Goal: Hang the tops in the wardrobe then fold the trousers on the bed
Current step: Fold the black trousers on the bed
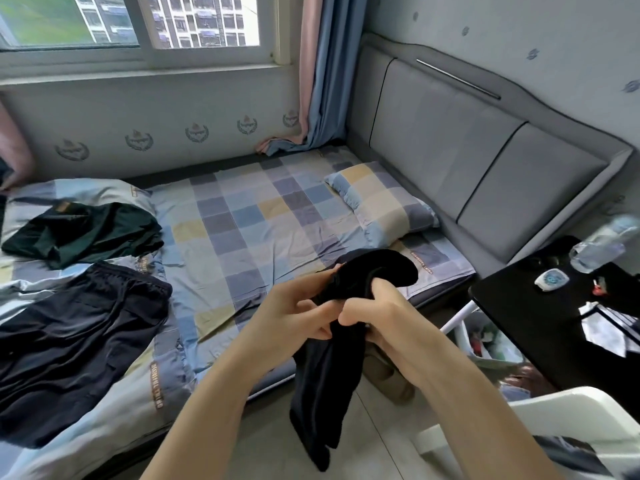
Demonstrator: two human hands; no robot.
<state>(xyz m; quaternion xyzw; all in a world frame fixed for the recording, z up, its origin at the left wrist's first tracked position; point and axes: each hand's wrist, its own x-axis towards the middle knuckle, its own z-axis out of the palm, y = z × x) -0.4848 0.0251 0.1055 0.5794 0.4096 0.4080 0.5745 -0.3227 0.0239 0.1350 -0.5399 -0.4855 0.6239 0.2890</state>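
Head view looks down on two bare forearms meeting in front of the bed edge. Both hands grip one black, soft garment (329, 368): the left hand (294, 313) has its fingers curled round the bunched cloth from the left, and the right hand (377, 310) pinches it from the right, thumb pushed into the folds. The two hands touch each other around the bunch. Above the hands the cloth rises in a rounded hump that leans to the right; below them it hangs down in a long strip, its long axis near vertical, the loose end above the pale tiled floor (277, 445). Whether it is a top or trousers cannot be told.

On the left, on the checked blue, grey and yellow bedsheet (242, 216), lies a black pair of trousers with an elastic waistband (76, 344), spread out and rumpled. Just beyond it rests a crumpled dark green garment (86, 233), partly on a checked pillow. A second checked pillow (381, 202) sits by the grey padded headboard (467, 161). At the right stands a black side table (526, 327) carrying a clear plastic bottle (602, 244), near the right hand.
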